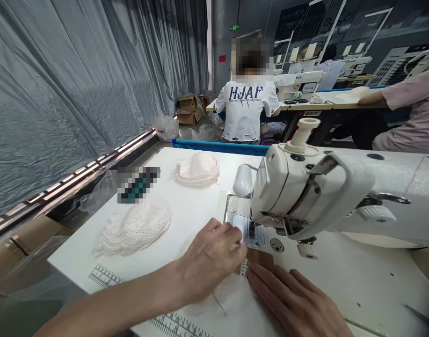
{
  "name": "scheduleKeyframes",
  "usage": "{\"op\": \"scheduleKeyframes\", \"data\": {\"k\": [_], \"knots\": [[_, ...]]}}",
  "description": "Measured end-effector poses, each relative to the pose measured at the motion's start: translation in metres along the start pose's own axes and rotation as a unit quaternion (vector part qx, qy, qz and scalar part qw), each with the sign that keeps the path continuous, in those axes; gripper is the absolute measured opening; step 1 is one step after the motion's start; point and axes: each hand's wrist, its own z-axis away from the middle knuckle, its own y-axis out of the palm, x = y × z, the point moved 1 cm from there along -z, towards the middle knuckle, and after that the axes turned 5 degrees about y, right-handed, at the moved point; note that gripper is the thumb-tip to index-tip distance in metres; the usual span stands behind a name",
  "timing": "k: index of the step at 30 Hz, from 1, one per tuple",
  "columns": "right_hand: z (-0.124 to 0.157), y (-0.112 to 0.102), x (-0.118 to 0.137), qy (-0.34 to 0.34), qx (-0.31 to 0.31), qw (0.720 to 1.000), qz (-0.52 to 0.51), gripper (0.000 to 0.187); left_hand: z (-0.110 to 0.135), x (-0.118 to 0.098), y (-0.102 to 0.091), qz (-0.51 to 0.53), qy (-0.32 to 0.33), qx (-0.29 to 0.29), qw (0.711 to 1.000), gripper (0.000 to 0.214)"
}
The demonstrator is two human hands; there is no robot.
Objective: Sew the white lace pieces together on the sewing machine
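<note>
My left hand [214,260] is closed, its fingers pinched on a sheer white piece of lace fabric [231,297] just in front of the sewing machine's needle plate [259,236]. A strip of dotted lace trim [244,267] shows between my two hands. My right hand [294,299] lies flat with fingers stretched out, its fingertips at the right edge of that trim. Beyond the fingertips is a brown flat piece [259,257] on the machine bed. The presser foot [252,229] sits behind my left knuckles. A loose thread [219,304] trails from the fabric below my left hand.
A stack of white lace pieces [135,229] and a pale pink stack [197,169] lie on the white table [186,215], which has printed ruler marks. The sewing machine head [305,187] stands over the right side. A co-worker [248,107] sits ahead, back turned; another person's sleeve [416,100] is at right.
</note>
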Motion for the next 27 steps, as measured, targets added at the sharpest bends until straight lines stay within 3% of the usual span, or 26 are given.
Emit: {"op": "scheduleKeyframes", "data": {"k": [3, 7, 12, 16, 27], "knots": [[0.003, 0.003, 0.003, 0.015, -0.013, 1.000, 0.008, 0.045, 0.003, -0.007, 0.001, 0.008, 0.020, 0.053, 0.998, 0.013], [0.005, 0.006, 0.002, 0.038, -0.011, 0.999, 0.033, 0.041, -0.008, 0.005, 0.011, 0.024, 0.009, 0.064, 0.998, 0.014], [0.007, 0.011, -0.007, 0.071, 0.034, 0.995, 0.059, 0.037, -0.036, 0.036, 0.028, 0.064, 0.083, 0.023, 0.994, 0.021], [0.006, 0.014, -0.012, 0.065, 0.043, 0.994, 0.069, 0.045, -0.048, 0.053, 0.039, 0.091, 0.117, -0.001, 0.989, 0.027], [-0.002, 0.013, -0.012, 0.056, 0.009, 0.993, 0.100, 0.055, -0.048, 0.055, 0.032, 0.093, 0.138, -0.044, 0.985, 0.038]]}}
